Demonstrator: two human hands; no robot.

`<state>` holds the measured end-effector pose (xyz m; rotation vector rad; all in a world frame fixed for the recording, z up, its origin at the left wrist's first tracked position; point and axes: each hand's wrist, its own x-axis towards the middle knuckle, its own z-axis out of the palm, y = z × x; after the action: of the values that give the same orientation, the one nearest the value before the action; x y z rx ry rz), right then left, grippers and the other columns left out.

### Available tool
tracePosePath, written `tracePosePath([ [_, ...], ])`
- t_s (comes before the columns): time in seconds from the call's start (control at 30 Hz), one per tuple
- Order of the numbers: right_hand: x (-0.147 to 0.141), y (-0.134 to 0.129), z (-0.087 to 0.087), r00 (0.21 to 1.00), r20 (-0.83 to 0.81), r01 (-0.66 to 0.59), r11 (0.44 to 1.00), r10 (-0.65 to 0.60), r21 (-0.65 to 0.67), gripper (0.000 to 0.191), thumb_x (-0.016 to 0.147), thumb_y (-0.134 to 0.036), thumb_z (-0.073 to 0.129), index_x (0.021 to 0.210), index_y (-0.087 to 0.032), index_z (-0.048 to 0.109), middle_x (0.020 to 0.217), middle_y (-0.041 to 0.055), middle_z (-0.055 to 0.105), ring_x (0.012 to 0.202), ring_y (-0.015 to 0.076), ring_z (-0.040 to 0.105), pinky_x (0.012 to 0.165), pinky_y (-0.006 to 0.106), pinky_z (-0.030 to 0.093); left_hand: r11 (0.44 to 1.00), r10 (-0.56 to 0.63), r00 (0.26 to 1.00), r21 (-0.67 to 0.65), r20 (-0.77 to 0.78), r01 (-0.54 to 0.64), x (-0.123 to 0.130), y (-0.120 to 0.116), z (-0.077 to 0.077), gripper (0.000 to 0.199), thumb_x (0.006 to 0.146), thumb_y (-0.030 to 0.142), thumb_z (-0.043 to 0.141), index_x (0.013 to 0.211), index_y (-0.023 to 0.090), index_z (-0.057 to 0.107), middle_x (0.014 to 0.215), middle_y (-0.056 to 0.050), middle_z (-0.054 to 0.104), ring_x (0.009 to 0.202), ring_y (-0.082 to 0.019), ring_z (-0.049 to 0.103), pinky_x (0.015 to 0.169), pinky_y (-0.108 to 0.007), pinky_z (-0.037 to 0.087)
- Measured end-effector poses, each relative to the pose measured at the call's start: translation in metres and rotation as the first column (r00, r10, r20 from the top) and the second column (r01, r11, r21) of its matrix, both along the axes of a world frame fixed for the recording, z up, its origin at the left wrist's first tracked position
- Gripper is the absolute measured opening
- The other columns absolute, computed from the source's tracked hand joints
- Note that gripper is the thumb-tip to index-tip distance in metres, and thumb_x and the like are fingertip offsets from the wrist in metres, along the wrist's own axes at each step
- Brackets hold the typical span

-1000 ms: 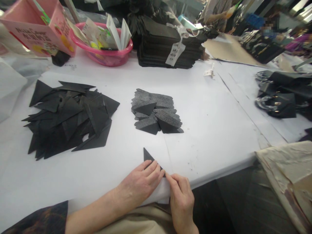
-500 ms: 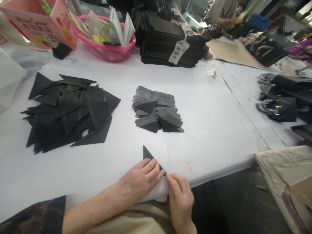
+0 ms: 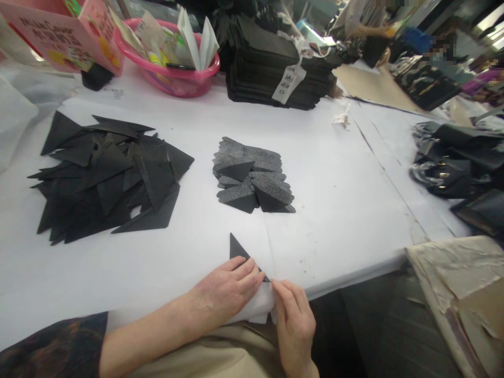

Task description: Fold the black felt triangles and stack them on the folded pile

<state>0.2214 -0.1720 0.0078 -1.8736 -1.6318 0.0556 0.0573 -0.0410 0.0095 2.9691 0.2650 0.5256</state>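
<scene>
At the near edge of the white table, a black triangular piece (image 3: 237, 247) of thin sheet material lies with one point facing away from me. My left hand (image 3: 226, 289) rests on it, its bent fingers close together and holding it against the table. Thumb and fingers of my right hand (image 3: 294, 315) pinch together at the piece's near right corner. Beyond them sits a neat overlapping cluster of folded pieces (image 3: 254, 176), some showing a speckled grey side. To the left spreads a loose heap of flat black pieces (image 3: 110, 178).
A pink basin (image 3: 177, 84) with papers and pens stands at the back, beside a pink box (image 3: 59, 37). A tall stack of black sheets (image 3: 255, 68) bears a white tag. Black bags (image 3: 444, 163) lie at right. A person (image 3: 362, 23) works far off.
My right fingers have shifted slightly rightward at the corner, and my left hand's fingertips have edged along the piece. The view has tilted a little.
</scene>
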Motion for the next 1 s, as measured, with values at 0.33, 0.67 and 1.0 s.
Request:
tracePosePath([
  [0.33,0.0005,-0.0050,-0.0019,0.998,0.033,-0.051,0.999,0.051,0.006,0.038,0.092,-0.003,0.054,0.124,-0.023,0.063,0.101,0.0062,0.063,0.090,0.0152,0.059,0.078,0.029,0.053,1.000,0.001,1.000,0.016,-0.006,-0.001,0.0001,0.0001,0.0001,0.028,0.099,0.016,0.049,0.126,0.009,0.055,0.116,-0.010,0.060,0.117,-0.024,0.053,0.099,-0.038,0.042],
  [0.67,0.0013,-0.0046,0.0001,0.992,0.105,-0.075,0.997,0.074,0.006,0.039,0.091,-0.003,0.056,0.125,-0.020,0.063,0.101,0.0081,0.063,0.090,0.0167,0.060,0.078,0.030,0.053,1.000,0.011,1.000,0.017,-0.007,-0.011,-0.0008,-0.0012,0.0012,0.029,0.100,0.017,0.048,0.127,0.010,0.055,0.116,-0.011,0.059,0.117,-0.024,0.052,0.100,-0.037,0.041],
  [1.0,0.0019,-0.0018,0.0030,0.978,0.180,-0.104,0.994,0.109,-0.036,0.034,0.092,-0.003,0.055,0.122,-0.014,0.063,0.099,0.0102,0.062,0.090,0.0178,0.058,0.076,0.030,0.053,0.999,0.014,0.999,0.039,-0.037,-0.013,0.0014,-0.0044,0.0027,0.030,0.099,0.021,0.051,0.126,0.012,0.055,0.117,-0.011,0.059,0.115,-0.026,0.053,0.099,-0.040,0.041],
])
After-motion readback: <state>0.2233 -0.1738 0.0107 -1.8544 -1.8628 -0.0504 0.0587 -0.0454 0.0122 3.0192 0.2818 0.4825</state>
